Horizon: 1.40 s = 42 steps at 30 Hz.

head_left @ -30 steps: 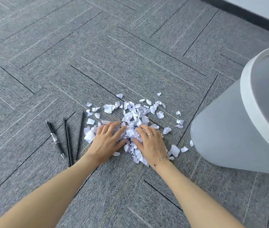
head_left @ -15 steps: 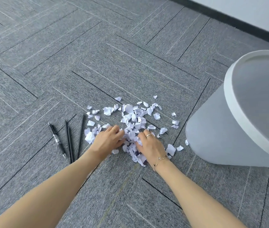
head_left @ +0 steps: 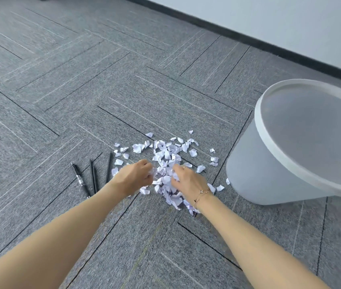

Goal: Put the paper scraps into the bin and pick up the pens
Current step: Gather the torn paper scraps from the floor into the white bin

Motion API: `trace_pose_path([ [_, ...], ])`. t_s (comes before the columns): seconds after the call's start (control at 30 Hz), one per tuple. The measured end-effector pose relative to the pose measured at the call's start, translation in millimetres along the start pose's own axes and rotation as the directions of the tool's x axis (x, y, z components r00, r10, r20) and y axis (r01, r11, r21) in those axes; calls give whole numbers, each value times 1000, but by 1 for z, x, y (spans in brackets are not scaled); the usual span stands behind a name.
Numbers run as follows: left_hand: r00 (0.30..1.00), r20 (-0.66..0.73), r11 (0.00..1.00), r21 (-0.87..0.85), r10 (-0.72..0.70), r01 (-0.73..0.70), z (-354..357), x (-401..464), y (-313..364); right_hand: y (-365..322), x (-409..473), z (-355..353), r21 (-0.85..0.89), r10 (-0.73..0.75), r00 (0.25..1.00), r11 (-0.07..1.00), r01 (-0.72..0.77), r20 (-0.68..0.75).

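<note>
The paper scraps (head_left: 166,161), small torn white bits, lie heaped at the middle of the frame on the grey carpet (head_left: 61,101). The pens (head_left: 93,178), black and slim, lie just left, their long axes running up the frame. Since a second ago my left hand (head_left: 137,177) and right hand (head_left: 188,181) have curled from flat, fingers closing on scraps. The white bin (head_left: 269,174) stands at right.

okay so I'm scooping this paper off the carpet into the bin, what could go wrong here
Loose scraps may slip from between your left hand and right hand on the way to the bin. Stragglers by the bin's base could get missed. The pens beside your left wrist might get knocked.
</note>
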<state>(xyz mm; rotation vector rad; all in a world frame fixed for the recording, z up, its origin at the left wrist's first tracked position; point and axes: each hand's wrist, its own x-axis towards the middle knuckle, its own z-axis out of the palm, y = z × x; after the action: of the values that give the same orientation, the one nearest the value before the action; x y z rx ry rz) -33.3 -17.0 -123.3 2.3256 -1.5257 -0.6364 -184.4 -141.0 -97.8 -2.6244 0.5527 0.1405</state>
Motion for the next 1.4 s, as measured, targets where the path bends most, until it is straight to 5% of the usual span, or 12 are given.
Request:
trace_pose_path([
  [0.53, 994, 0, 972, 212, 107, -105, -189, 30, 96, -38, -1, -183, 183, 36, 983, 983, -3, -177],
  [0.77, 968, -119, 958, 212, 223, -194, -224, 72, 179, 12, -44, -285, 219, 161, 929, 972, -90, -332],
  [1.1, 932, -88, 926, 179, 350, -331, -205, 123, 323, 91, -105, -313, 297, 376, 840, 916, -271, -392],
  [1.4, 925, -65, 919, 152, 375, -363, -157, 142, 365, 132, -125, -296, 311, 435, 838, 888, -338, -330],
])
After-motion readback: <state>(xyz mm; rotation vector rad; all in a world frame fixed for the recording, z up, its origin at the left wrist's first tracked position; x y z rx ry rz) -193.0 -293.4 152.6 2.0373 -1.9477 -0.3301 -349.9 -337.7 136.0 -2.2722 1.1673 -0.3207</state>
